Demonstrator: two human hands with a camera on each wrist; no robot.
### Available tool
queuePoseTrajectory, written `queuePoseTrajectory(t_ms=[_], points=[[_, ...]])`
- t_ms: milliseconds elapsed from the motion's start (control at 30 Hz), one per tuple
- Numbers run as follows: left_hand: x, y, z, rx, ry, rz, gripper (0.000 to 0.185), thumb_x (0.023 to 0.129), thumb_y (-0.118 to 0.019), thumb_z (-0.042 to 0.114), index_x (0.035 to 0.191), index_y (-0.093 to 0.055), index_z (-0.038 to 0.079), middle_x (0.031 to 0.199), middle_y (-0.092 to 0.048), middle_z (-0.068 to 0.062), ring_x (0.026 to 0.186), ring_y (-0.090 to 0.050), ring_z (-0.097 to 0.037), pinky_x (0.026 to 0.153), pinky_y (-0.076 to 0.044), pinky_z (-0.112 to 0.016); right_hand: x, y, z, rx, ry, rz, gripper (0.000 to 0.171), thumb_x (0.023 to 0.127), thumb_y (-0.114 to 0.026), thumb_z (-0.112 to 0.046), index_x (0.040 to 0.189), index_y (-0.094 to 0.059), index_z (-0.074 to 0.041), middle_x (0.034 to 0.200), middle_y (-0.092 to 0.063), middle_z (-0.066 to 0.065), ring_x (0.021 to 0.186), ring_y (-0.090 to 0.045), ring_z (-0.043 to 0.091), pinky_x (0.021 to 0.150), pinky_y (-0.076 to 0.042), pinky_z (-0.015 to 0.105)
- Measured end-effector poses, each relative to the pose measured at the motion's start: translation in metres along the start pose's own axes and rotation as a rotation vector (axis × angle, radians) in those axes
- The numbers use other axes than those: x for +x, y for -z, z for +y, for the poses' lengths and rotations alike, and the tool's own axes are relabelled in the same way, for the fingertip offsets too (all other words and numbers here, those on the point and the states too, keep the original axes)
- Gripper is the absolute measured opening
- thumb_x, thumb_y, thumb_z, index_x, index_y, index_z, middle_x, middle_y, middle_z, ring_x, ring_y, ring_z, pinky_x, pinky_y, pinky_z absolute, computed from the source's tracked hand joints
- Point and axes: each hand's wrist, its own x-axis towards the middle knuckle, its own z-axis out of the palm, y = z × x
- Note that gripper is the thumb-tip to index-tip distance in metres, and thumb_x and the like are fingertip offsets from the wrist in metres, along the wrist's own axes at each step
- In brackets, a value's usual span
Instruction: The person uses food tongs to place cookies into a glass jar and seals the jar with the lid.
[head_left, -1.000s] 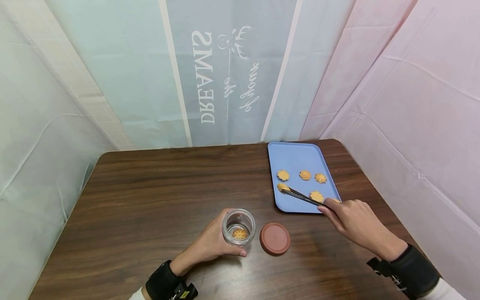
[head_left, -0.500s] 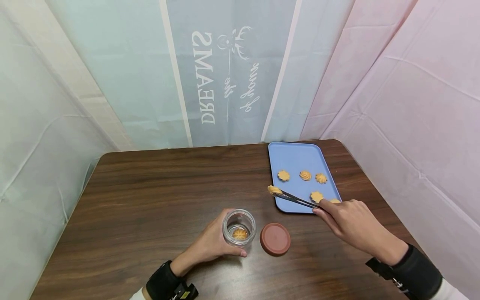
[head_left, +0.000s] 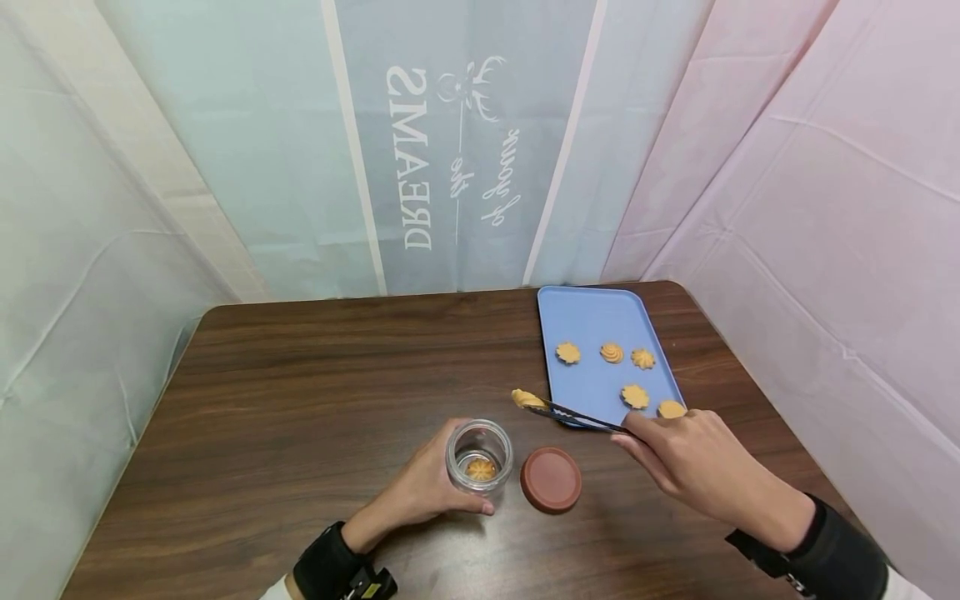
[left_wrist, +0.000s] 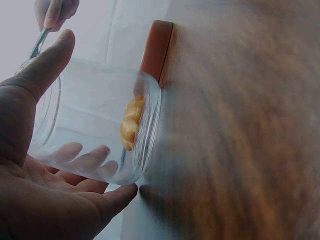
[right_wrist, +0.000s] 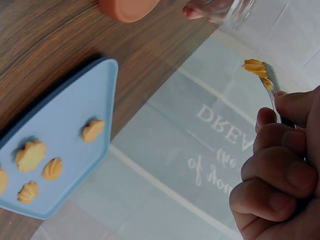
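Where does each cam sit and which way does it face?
Head: above, facing down at the dark wooden table; both hands show.
Left wrist: beside left hand, facing the clear glass jar it grips.
Right wrist: behind right hand, facing the metal tongs and blue plastic tray.
Shared by all: the round terracotta lid.

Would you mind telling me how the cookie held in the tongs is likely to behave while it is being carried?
The cookie looks small and light, pinched only at the tips of the tongs, so it may slip. Its ridged, piped shape suggests it is brittle and might crumble under a hard squeeze from the right hand.
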Motion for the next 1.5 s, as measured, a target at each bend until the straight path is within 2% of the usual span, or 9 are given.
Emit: queuePoseTrajectory(t_ms=[367,533,800,1500], points=[[-0.001,0.002,0.002,-0.012,0.015,-0.013,0.101,0.064,-0.104,0.035,0.146,-0.049,0.016,0.138,-0.065,-0.004,0.125,-0.063,-0.025,0.106,-0.049,-0.043,0.007,0.005,-0.016,0.042,0.037,-0.007,0.041,0.114,-0.041,-0.049,0.082,-0.054,-0.026,0.065,-0.026,-0.023,0.057,-0.021,-0.008,0.051,-0.017,0.012],[0.000,0.002,0.002,-0.019,0.014,-0.017,0.100,0.065,-0.104,0.032,0.147,-0.049,0.016,0.139,-0.065,-0.005,0.125,-0.063,-0.026,0.107,-0.049,-0.045,0.012,0.006,-0.021,0.047,0.075,-0.003,0.043,0.114,-0.040,-0.048,0.079,-0.048,-0.025,0.065,-0.022,-0.021,0.059,-0.016,-0.007,0.053,-0.015,0.012],[0.000,0.002,0.000,0.015,0.011,-0.014,0.100,0.067,-0.103,0.035,0.148,-0.048,0.015,0.137,-0.065,-0.003,0.124,-0.064,-0.027,0.104,-0.050,-0.043,0.017,0.003,-0.031,0.054,0.094,-0.060,0.048,0.115,-0.035,-0.048,0.075,-0.044,-0.024,0.063,-0.019,-0.020,0.057,-0.010,-0.009,0.053,-0.008,0.012],[0.000,0.000,0.000,-0.006,0.022,-0.012,0.100,0.066,-0.104,0.034,0.147,-0.049,0.014,0.136,-0.065,-0.001,0.125,-0.064,-0.028,0.105,-0.049,-0.044,0.014,-0.012,-0.030,0.072,0.141,-0.033,0.044,0.115,-0.041,-0.045,0.076,-0.042,-0.025,0.066,-0.014,-0.021,0.059,-0.006,-0.009,0.052,-0.005,0.012]])
